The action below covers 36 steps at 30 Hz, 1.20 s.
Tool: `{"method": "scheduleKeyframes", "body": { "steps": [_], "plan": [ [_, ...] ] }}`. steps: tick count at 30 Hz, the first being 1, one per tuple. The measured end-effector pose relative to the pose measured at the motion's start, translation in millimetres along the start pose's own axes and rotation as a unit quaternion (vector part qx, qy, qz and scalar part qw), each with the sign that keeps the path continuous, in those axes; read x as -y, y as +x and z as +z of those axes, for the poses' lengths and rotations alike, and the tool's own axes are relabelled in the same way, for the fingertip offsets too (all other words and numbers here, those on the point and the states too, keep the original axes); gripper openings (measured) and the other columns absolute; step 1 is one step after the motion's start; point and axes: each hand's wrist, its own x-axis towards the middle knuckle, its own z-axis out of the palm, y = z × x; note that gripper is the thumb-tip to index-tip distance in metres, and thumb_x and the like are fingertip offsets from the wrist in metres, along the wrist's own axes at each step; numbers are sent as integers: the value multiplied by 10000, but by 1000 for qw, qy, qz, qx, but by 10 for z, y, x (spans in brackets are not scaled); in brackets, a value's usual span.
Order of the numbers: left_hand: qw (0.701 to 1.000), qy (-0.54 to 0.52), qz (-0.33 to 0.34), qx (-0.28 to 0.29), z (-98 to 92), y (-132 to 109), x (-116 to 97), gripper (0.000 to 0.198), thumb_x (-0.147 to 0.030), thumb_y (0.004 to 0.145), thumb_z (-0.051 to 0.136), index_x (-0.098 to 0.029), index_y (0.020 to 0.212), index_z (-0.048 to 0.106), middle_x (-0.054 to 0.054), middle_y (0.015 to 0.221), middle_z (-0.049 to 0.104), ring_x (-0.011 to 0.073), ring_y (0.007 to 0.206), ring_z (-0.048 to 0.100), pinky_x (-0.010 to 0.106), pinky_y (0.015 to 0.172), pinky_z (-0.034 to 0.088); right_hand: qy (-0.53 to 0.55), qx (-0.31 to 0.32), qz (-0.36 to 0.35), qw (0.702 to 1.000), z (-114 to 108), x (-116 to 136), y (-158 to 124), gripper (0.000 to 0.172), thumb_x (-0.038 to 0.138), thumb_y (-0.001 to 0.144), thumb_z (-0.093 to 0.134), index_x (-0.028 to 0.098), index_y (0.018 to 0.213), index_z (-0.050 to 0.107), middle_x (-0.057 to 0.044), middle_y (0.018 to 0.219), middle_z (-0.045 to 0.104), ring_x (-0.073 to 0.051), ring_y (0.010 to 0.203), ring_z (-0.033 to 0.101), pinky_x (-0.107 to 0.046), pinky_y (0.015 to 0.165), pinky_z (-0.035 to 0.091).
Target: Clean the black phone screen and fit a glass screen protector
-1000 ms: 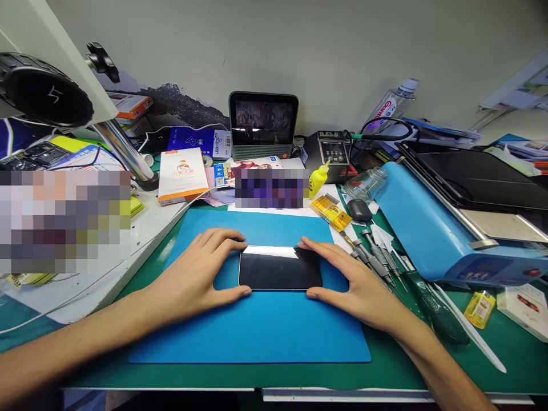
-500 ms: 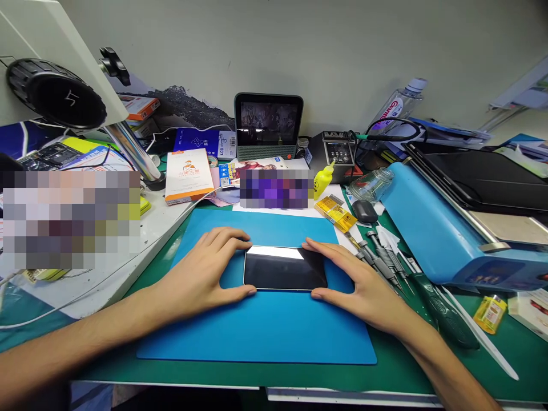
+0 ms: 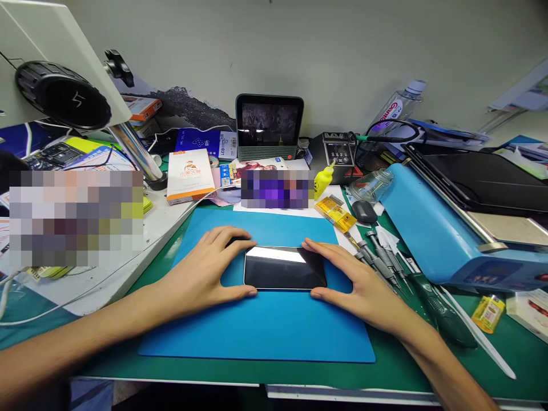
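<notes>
A black smartphone (image 3: 285, 269) lies screen up on a blue work mat (image 3: 257, 325) at the middle of the bench. My left hand (image 3: 205, 274) grips its left end, thumb at the near edge and fingers curled over the far edge. My right hand (image 3: 355, 285) grips the right end the same way. Both hands rest on the mat with the phone pinched between them.
Several screwdrivers (image 3: 381, 260) and a green-handled tool (image 3: 440, 314) lie right of the mat. A blue machine (image 3: 440, 234) stands at the right. A small screen (image 3: 269, 127), a soldering station (image 3: 338, 151), a yellow bottle (image 3: 321, 180) and boxes (image 3: 189, 176) line the back. A microscope arm (image 3: 55, 74) hangs at upper left.
Both hands stay on the phone's ends. The view has shifted slightly, so everything sits a little further right than a second ago.
</notes>
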Motion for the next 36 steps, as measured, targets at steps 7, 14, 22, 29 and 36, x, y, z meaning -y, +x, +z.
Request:
{"method": "scheduleKeyframes", "body": {
  "steps": [7,14,22,29,36],
  "plan": [
    [999,-43,-18,6,1,12,-10,599,-563,915,714,-263,1395,520,96,1445,566,327,1353,493,512,1129,397,-12,-19,-8,1000,36,22,-28,865,522,926,720,402,1652,266,-23,1674,420,-302,1542,389,-501,1270,349],
    [993,-95,-71,19,-5,5,-20,641,-572,870,755,-267,1389,536,94,1403,598,344,1351,490,512,1114,431,-45,-60,-49,996,86,12,-52,894,457,939,725,416,1661,201,-32,1588,518,-293,1484,471,-492,1244,393],
    [977,-165,-135,21,10,14,-4,727,-638,746,833,-286,1335,593,85,1370,591,361,1350,466,522,1099,462,-62,-94,-97,989,100,28,-62,997,384,933,745,412,1681,86,-49,1524,563,-303,1434,520,-532,1242,390],
    [956,-244,-150,60,-86,39,18,678,-563,784,814,-294,1361,577,79,1368,595,336,1343,502,524,1136,424,-64,-95,-82,990,113,57,-65,1025,368,928,754,409,1682,60,-53,1523,567,-300,1439,517,-551,1249,370],
    [939,-308,-137,65,-128,77,95,671,-467,861,742,-300,1482,552,62,1255,708,331,1352,523,528,1201,327,-64,-109,-85,988,117,79,-69,990,392,937,734,403,1680,81,-53,1514,574,-290,1432,521,-533,1240,385]
  ]
}}
